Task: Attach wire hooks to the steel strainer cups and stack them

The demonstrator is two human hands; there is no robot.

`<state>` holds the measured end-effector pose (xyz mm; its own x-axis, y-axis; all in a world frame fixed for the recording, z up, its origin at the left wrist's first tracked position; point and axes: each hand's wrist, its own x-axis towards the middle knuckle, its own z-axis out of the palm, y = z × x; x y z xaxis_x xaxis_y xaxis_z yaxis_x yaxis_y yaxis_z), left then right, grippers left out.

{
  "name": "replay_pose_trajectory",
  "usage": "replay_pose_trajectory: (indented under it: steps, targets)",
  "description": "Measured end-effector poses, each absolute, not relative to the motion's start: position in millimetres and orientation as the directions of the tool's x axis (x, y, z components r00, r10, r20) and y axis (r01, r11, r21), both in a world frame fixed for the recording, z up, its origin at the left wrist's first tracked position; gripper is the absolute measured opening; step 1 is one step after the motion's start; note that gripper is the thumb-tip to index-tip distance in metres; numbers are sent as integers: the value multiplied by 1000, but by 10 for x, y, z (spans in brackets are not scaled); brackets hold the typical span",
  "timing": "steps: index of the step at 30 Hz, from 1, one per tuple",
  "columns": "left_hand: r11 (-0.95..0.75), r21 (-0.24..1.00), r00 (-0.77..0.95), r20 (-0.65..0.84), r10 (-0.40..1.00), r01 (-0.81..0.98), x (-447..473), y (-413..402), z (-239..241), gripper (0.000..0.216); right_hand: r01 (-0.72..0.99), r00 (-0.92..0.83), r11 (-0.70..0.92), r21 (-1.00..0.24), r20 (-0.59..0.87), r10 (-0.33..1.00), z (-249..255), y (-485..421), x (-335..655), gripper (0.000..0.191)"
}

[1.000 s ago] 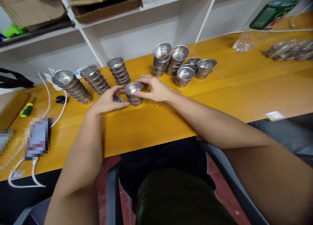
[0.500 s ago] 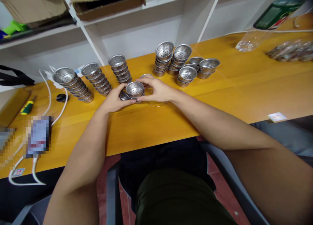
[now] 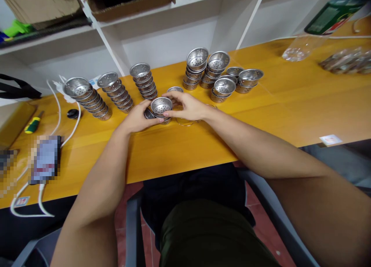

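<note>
In the head view, a small perforated metal cup (image 3: 161, 106) sits upright on top of another one, of which a strip shows beneath it. My left hand (image 3: 139, 115) curls around the left side of this pair, thumb along the front. From the right, my right hand (image 3: 185, 106) grips the upper cup between thumb and fingers. A further metal cup (image 3: 148, 113) lies tilted by my left fingers, partly covered. Behind my right hand the rim of one more cup (image 3: 175, 89) shows. On the table by my right wrist lies a thin wire ring (image 3: 185, 124).
Tall leaning stacks of such cups (image 3: 87, 95) (image 3: 115, 92) (image 3: 143, 81) stand at the back left. Shorter stacks (image 3: 197, 68) (image 3: 218, 66) (image 3: 223, 90) (image 3: 249, 80) are at the back right. A plastic bottle (image 3: 319, 31), a screwdriver (image 3: 33, 124), a phone (image 3: 45, 159) and white cables (image 3: 59, 112) surround them.
Both hands stay around the same pair of cups, with the right thumb shifted slightly up onto the upper cup. The whole view has shifted a little; the stacks stand as before.
</note>
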<state>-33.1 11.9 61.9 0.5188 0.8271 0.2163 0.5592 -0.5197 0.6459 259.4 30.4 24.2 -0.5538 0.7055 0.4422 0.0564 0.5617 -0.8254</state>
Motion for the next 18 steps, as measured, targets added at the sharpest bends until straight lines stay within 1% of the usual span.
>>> replay_pose_trajectory:
  steps: [3, 8, 12, 18]
  targets:
    - [-525, 648, 529, 215, 821, 552, -329, 109, 624, 91, 67, -535, 554, -830, 438, 722, 273, 270, 2586, 91]
    - [-539, 633, 531, 229, 816, 556, -324, 99, 638, 91, 57, -537, 533, -844, 424, 729, 284, 261, 2588, 96]
    - [-534, 631, 537, 212, 817, 563, -324, 91, 664, 94, 57, -546, 568, -821, 451, 706, 295, 245, 2593, 96]
    - [-553, 595, 557, 203, 805, 583, -319, 91, 689, 90, 82, -551, 604, -793, 469, 690, 334, 217, 2609, 90]
